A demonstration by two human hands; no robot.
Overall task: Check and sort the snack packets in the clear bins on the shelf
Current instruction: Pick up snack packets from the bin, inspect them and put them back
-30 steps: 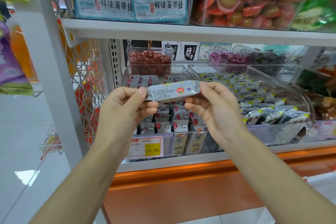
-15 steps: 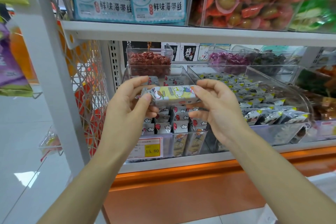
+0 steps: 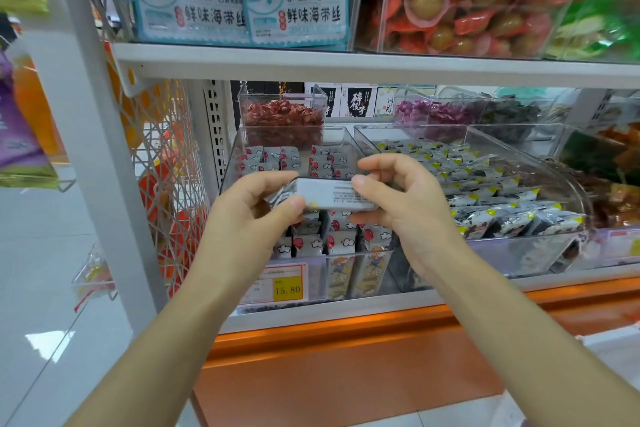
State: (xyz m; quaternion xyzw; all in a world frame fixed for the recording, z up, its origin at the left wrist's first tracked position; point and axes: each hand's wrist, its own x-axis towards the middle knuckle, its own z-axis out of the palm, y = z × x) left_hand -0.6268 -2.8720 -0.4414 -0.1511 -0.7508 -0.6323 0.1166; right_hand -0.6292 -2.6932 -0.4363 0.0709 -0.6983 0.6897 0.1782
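We hold the packet (image 3: 329,196) by both ends: the left hand (image 3: 242,218) fingers (image 3: 292,206) pinch the crimped end, and the right hand (image 3: 408,208) pinches the other. The packet spans the gap between the fingertips, above the bin (image 3: 337,135) beyond them. We advise placing the thumbs off the print, levelling the face and reading it fully before choosing a bin.

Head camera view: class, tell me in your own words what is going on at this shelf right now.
A person stands at a shop shelf and holds one small snack packet up in both hands. The left hand pinches its left end and the right hand its right end, with the side of fine printed text facing the camera. The packet is held above a clear bin of small packets, which carries a 15.80 price tag.
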